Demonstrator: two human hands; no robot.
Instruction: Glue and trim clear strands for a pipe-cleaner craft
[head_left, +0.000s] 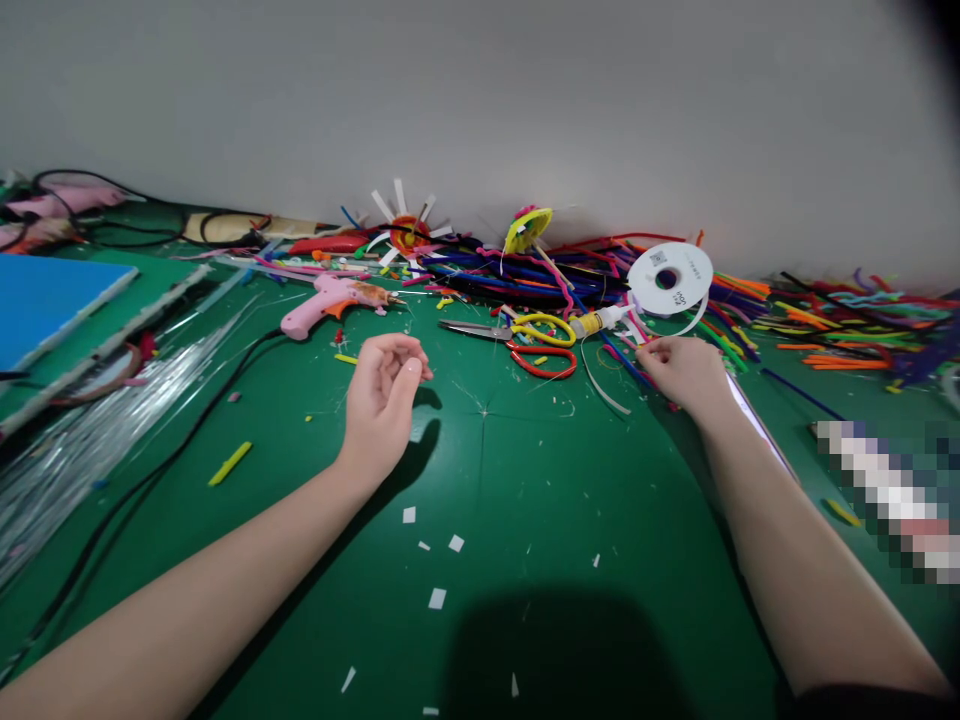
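Observation:
My left hand [384, 400] hovers over the green table [525, 480] with its fingers loosely curled and apart, holding nothing. Just beyond it lies a pink glue gun [330, 303]. On the right, my right hand [679, 372] has its fingertips pinched together beside a white ribbon spool [670, 278]; what is between the fingertips is too small to make out. Scissors [541, 340] with yellow and red handles lie between the hands, near a small glue bottle [596, 320].
Colourful pipe cleaners [832, 340] pile along the wall. A paper flower [409, 232] stands at the back. Clear strips [142, 410] and a blue board [56, 300] lie at left, with a black cable [172, 460]. Paper scraps [437, 598] dot the front.

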